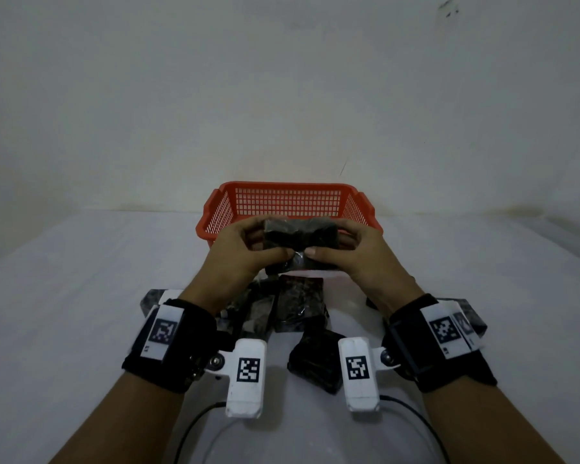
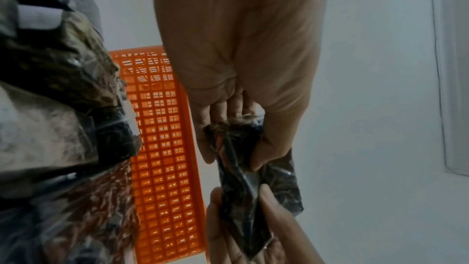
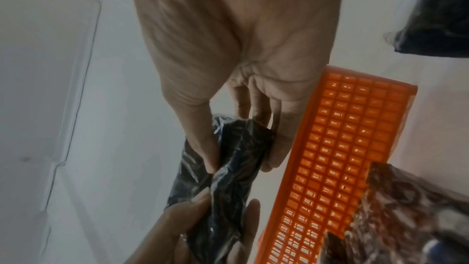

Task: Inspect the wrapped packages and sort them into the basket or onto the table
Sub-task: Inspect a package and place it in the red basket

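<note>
Setting: a plain pale wall (image 1: 282,95) is seen behind a white-covered table (image 1: 64,296), in dim light.
Basket: an orange plastic lattice basket (image 1: 287,200) stands at the far middle of the table, against the wall; its floor is hidden by the hands, so whether anything lies inside cannot be told.
Held package: a small dark block wrapped in clear crinkled film (image 1: 300,234) is held in the air, in front of the basket's near rim and above the table.
Left grip: the left hand (image 1: 238,249) is closed round the package's left end, its thumb (image 2: 269,148) pressed on the film.
Right grip: the right hand (image 1: 355,251) is closed round the right end, its thumb (image 3: 203,148) pressed beside a fold in the film.
Waiting pile: several more dark film-wrapped packages (image 1: 298,306) lie loosely heaped on the table between the wrists.
Risk, slipping: the film looks glossy and loose, so the block could probably slide out if one hand lets go early.
Risk, tearing: the wrap could be split if the two thumbs pull apart at the fold.
Risk, mis-sorting: flaws in dark contents may be missed in such weak light, and the package wrongly placed.
Risk, clutter: the pile below could be knocked by a lowered wrist.
</note>
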